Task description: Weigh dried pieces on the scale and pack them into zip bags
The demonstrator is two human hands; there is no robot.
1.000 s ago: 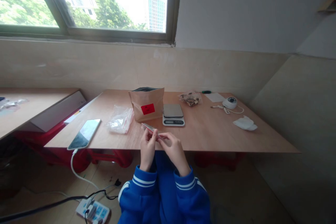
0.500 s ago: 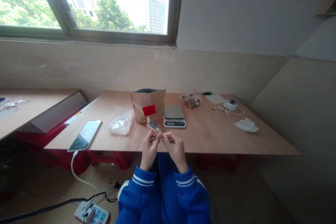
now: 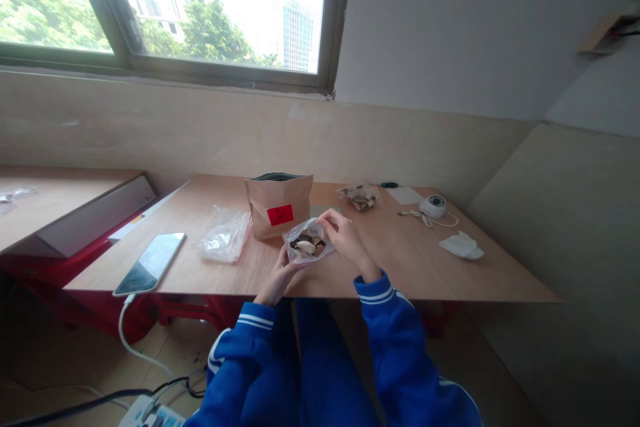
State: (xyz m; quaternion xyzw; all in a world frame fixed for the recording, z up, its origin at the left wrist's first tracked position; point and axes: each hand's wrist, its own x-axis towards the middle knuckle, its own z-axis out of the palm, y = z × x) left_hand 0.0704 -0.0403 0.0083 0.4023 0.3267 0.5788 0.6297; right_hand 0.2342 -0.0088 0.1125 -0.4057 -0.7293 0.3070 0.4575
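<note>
Between my hands a clear zip bag [image 3: 320, 256] is spread open, its mouth tilted towards me. Inside lie dark-edged, pale slices [image 3: 306, 245] that look like dried mushroom. My left hand [image 3: 279, 276] grips the bag's near left edge, thumb on top. With pinched fingers my right hand [image 3: 341, 233] has hold of the bag's far right rim. Just behind the bag stands an upright, open kraft paper pouch [image 3: 257, 203] with a red label [image 3: 281, 215]. The kitchen scale [image 3: 327, 211] is mostly hidden behind the bag and my right hand.
Left of the pouch lie flat clear zip bags [image 3: 220, 237] and a phone [image 3: 150, 263] on a charging cable. Another filled bag [image 3: 360, 197], white paper [image 3: 404, 195], a white camera [image 3: 433, 207] with its cord and a crumpled tissue [image 3: 462, 245] are at the right.
The zip bag, folded and pinched by both hands before, is now open with its contents showing. Both hands moved apart, the right one up and forward, covering much of the scale.
</note>
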